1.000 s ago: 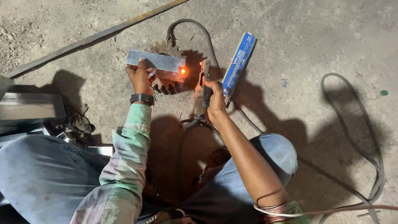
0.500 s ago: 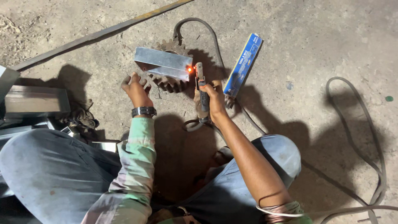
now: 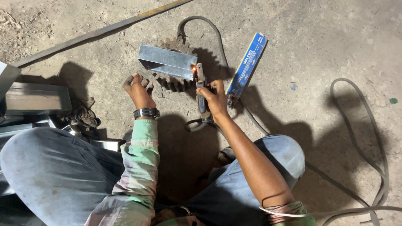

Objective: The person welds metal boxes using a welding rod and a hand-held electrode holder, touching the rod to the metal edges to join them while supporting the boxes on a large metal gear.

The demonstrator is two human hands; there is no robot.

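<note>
1. Rough concrete floor (image 3: pixel 318 37), dusty and stained, carries all the work; the person sits low on it with knees spread.
2. A short grey metal channel piece (image 3: pixel 166 62) lies across a rusty toothed gear (image 3: pixel 173 79), which serves as a rest.
3. The right hand (image 3: pixel 215 100) is clamped around a welding electrode holder (image 3: pixel 202 94), its tip up against the right end of the channel piece.
4. A small red-orange glowing spot (image 3: pixel 194 69) sits at that end corner; no bright arc shows.
5. The left hand (image 3: pixel 138 90) is spread with fingers apart, holding nothing, palm on the floor just below the gear and clear of the metal. A dark wristwatch (image 3: pixel 146 113) sits on that wrist.
6. A blue electrode box (image 3: pixel 247 65) lies just right of the holder, and a dark cable (image 3: pixel 360 138) loops across the floor.
7. Judging by the glow, one spot at the right corner looks freshly welded; whether the left end and long edges carry welds cannot be told.
8. More grey metal sections (image 3: pixel 35 98) lie at the left.
</note>
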